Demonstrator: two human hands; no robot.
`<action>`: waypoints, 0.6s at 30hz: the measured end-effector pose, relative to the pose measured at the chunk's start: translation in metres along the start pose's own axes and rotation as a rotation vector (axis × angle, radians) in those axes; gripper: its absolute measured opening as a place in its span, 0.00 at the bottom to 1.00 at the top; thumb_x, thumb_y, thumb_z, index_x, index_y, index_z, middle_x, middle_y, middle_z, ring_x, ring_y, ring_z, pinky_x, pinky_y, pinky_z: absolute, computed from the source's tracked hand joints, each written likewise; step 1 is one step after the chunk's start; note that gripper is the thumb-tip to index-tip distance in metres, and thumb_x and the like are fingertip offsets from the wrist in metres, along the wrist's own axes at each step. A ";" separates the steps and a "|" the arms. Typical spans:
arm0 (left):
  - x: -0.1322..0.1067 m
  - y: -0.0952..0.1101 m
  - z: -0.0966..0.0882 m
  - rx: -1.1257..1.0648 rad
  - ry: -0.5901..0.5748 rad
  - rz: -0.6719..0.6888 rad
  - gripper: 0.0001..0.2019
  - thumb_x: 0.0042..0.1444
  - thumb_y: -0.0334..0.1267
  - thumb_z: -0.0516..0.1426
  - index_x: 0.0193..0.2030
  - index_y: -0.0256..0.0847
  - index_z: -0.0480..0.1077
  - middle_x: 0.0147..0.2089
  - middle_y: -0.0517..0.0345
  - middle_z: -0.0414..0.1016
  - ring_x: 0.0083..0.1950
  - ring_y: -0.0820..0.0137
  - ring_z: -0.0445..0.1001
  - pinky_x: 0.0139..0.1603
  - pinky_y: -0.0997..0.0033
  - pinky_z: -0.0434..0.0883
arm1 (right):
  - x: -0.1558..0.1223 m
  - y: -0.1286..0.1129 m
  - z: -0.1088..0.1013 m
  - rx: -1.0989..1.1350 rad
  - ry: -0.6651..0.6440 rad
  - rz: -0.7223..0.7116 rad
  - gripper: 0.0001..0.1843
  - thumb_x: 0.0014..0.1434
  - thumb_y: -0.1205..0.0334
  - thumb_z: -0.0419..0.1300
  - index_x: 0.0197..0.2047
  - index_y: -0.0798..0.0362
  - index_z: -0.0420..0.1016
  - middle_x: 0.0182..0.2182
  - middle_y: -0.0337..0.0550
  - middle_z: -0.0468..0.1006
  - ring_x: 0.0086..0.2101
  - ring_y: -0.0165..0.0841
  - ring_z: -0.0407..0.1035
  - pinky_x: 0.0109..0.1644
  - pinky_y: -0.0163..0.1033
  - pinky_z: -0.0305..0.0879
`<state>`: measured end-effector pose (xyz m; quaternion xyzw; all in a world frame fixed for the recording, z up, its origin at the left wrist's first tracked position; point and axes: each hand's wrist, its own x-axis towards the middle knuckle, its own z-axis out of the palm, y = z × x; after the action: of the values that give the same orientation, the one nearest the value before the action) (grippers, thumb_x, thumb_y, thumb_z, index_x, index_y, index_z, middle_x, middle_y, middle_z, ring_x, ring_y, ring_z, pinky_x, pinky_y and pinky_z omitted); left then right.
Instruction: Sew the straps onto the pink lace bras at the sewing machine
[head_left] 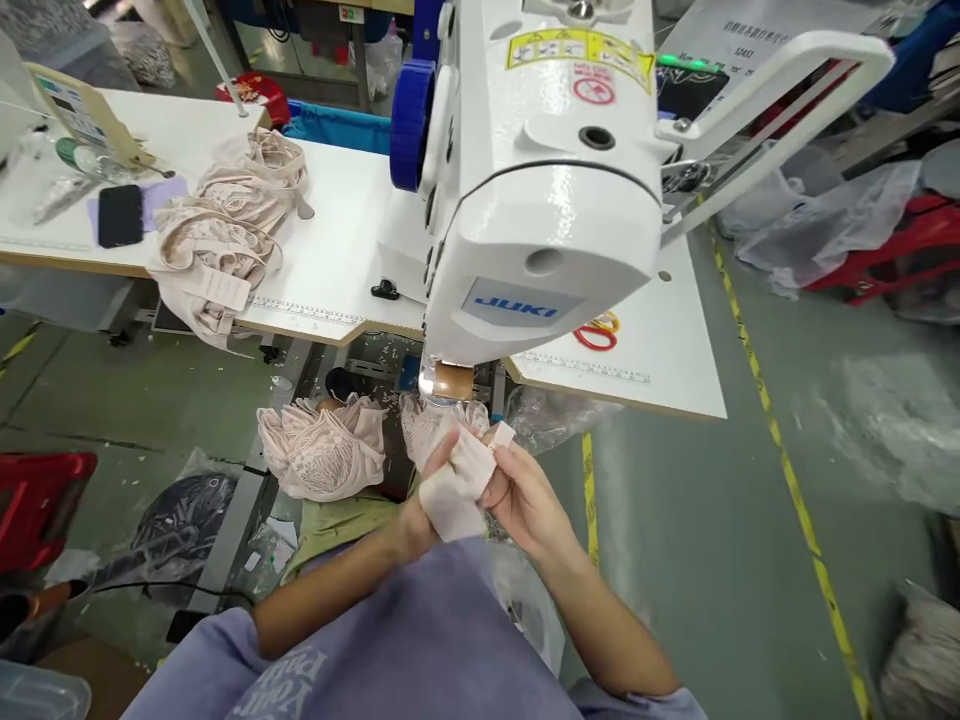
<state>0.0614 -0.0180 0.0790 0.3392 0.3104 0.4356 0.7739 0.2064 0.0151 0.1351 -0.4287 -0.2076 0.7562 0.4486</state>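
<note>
Both my hands meet just below the head of a white sewing machine (540, 190). My right hand (525, 495) pinches a pale pink fabric strap piece (461, 480) with its fingers closed round it. My left hand (424, 500) is largely hidden behind the same piece and grips it from the other side. The piece joins a beige lace garment (322, 450) lying on my lap to the left. The machine's needle area (448, 380) sits right above my fingers.
A pile of beige lace garments (225, 225) lies on the white table (330, 260), with a black phone (120, 215) further left. Red rubber bands (598, 332) lie on the table's right part. A red stool (37, 500), plastic bags (825, 220) and a yellow floor line (795, 500) surround me.
</note>
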 end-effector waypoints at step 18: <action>0.034 0.091 -0.034 1.778 -0.007 0.222 0.37 0.67 0.54 0.55 0.77 0.49 0.45 0.44 0.55 0.79 0.38 0.66 0.79 0.40 0.74 0.72 | 0.095 -0.023 0.004 -0.430 0.094 -0.472 0.07 0.60 0.57 0.61 0.42 0.47 0.69 0.35 0.37 0.70 0.34 0.33 0.65 0.40 0.38 0.66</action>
<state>0.0079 0.0564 0.1254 0.8429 0.4962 0.1056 0.1794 0.1921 0.1084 0.1093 -0.4883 -0.4351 0.5495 0.5198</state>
